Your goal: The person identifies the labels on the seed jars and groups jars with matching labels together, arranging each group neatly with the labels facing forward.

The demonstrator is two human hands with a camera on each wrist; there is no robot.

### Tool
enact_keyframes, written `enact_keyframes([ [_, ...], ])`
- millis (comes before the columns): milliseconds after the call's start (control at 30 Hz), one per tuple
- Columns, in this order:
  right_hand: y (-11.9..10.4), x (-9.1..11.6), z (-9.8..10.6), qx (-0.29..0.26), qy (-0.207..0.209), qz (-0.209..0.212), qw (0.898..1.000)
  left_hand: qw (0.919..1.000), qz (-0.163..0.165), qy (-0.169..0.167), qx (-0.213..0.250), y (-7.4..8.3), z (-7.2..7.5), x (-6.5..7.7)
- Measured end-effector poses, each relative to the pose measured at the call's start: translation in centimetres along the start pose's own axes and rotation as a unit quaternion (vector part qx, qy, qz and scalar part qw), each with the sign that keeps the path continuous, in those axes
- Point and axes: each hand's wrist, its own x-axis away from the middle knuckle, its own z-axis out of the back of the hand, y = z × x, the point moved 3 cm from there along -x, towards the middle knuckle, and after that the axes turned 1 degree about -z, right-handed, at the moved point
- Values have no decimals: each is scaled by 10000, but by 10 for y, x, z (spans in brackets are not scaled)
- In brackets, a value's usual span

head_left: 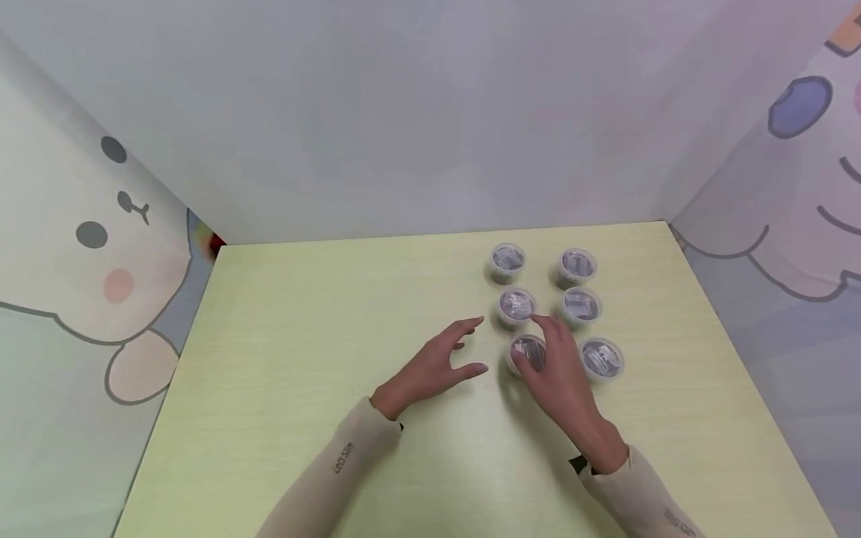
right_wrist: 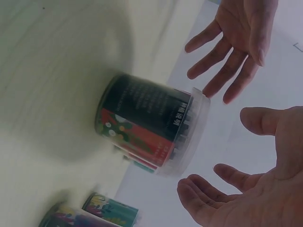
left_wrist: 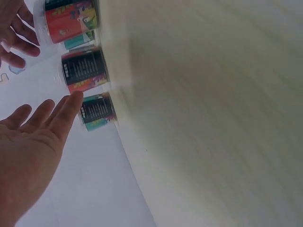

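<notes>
Small round tubs with clear lids stand upright in two columns on the table's right half. My right hand (head_left: 561,373) is over the nearest tub of the left column (head_left: 533,347), thumb and fingers spread. The right wrist view shows that tub's red and black label (right_wrist: 142,118), with a gap between its lid and my right palm (right_wrist: 251,198). Left of this column, my left hand (head_left: 430,366) hovers with fingers extended and nothing in it. In the left wrist view, my left fingertips overlap the edge of a teal-labelled tub (left_wrist: 98,111); contact cannot be told.
Behind the nearest tub are a middle tub (head_left: 516,305) and a far tub (head_left: 507,259). The right column has a near tub (head_left: 603,359), a middle tub (head_left: 581,306) and a far tub (head_left: 577,264). Printed curtains flank the pale table (head_left: 303,336).
</notes>
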Motion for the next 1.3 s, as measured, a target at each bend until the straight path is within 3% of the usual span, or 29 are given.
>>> enact_keyframes([
  [300, 10, 13, 0, 20, -42, -57, 10000, 9991, 35, -257, 344, 5, -14, -5],
  [733, 22, 24, -7, -107, -256, -212, 9994, 9967, -39, -698, 423, 9, -29, -15],
  [1067, 32, 25, -10, -615, -403, -541, 9958, 9946, -52, -910, 489, 11, -42, -17],
  [1300, 34, 23, -11, -1027, -469, -725, 9910, 9949, -103, -854, 527, 13, -45, -18],
])
